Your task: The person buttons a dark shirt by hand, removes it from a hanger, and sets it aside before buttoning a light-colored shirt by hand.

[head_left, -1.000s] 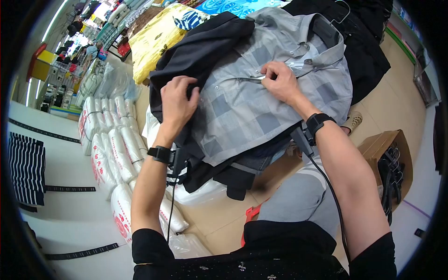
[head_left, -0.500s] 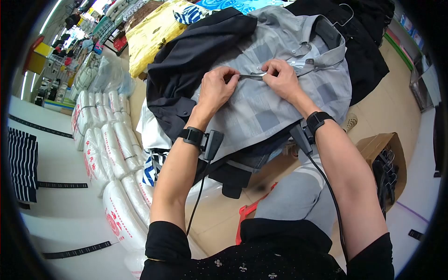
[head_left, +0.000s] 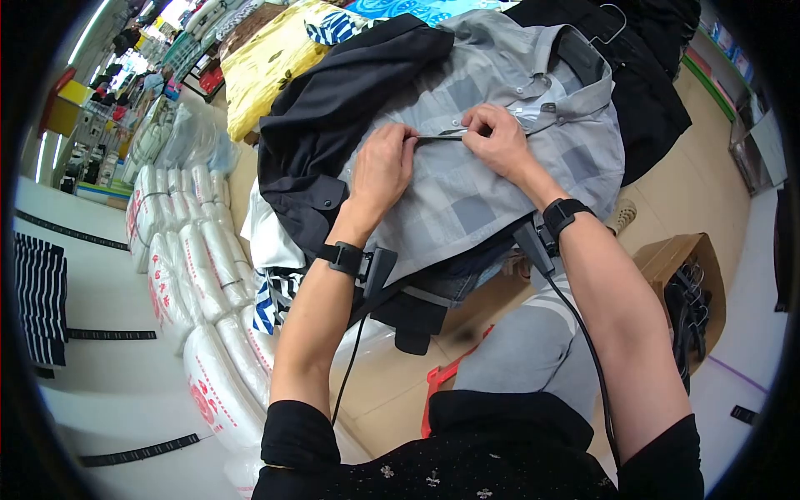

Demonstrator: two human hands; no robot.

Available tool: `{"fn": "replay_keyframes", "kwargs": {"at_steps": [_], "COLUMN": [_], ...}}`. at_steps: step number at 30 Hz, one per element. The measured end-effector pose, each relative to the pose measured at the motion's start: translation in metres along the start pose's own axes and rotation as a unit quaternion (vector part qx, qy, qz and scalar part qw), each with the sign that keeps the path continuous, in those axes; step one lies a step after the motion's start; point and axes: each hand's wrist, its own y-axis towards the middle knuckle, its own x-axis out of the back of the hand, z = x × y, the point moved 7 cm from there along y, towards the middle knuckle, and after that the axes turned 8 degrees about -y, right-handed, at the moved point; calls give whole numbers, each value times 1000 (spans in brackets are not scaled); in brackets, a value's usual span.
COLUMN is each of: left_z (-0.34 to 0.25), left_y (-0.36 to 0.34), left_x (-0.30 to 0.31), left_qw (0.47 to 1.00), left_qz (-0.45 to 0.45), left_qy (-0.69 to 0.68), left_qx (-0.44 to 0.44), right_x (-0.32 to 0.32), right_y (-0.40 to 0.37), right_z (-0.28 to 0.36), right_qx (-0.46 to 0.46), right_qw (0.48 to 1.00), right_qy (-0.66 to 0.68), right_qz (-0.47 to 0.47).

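A grey checked shirt (head_left: 475, 192) lies over other garments, its collar at the upper right. My left hand (head_left: 385, 165) pinches the edge of the shirt's button placket between thumb and fingers. Further right, my right hand (head_left: 495, 142) grips the same placket edge close to a button. The strip of placket between both hands is drawn straight. Beside the shirt on the left lies a dark garment (head_left: 312, 137) with a buttoned cuff.
Yellow cloth (head_left: 262, 67) lies at the upper left. Plastic-wrapped bundles (head_left: 212, 367) line the left side. A cardboard box (head_left: 667, 258) of black hangers stands at the right. A wire hanger (head_left: 615, 23) shows at the top. Something red (head_left: 442, 377) is below on the floor.
My left hand has shifted slightly left and turned, its fingers now more upright on the placket edge. The right hand has moved slightly left, still pinching.
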Motion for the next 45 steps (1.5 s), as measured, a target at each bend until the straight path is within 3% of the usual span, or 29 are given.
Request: {"fn": "replay_keyframes", "kwargs": {"at_steps": [2,5,12,15,18,19,22,26,29,32,41,45], "left_z": [9,34,62,66,76,79,81,72,79,79,80,73], "left_y": [1,-2,3,1,-1,-2,-2,-4,-6,-7,-4,-5], "left_x": [-4,-15,-22,-25,-33,-34,-36,-31,-37,-36,-37,-36], "left_qw": [998,974,946,936,927,923,907,898,895,888,898,929], "left_qz": [-38,-50,42,79,81,82,91,91,80,85,76,68], "left_qy": [-25,-146,-232,-231,-258,-271,-307,-321,-327,-337,-306,-257], "left_qx": [36,163,221,254,259,261,272,288,292,301,307,258], "right_x": [2,3,5,6,-4,-14,-44,-56,-55,-53,-54,-54], "right_y": [0,-2,-2,0,-1,-1,-1,3,7,7,1,-2], "right_z": [1,5,4,17,57,68,69,35,33,37,35,36], "right_qx": [5,17,-8,31,146,186,102,-10,-49,7,5,10], "right_qw": [1000,1000,1000,999,978,972,982,997,993,994,995,995], "right_qy": [-6,-6,18,-21,-151,-140,-153,-58,-60,-89,-83,-92], "right_qz": [-10,-12,10,24,-13,-21,37,59,84,59,51,47]}}
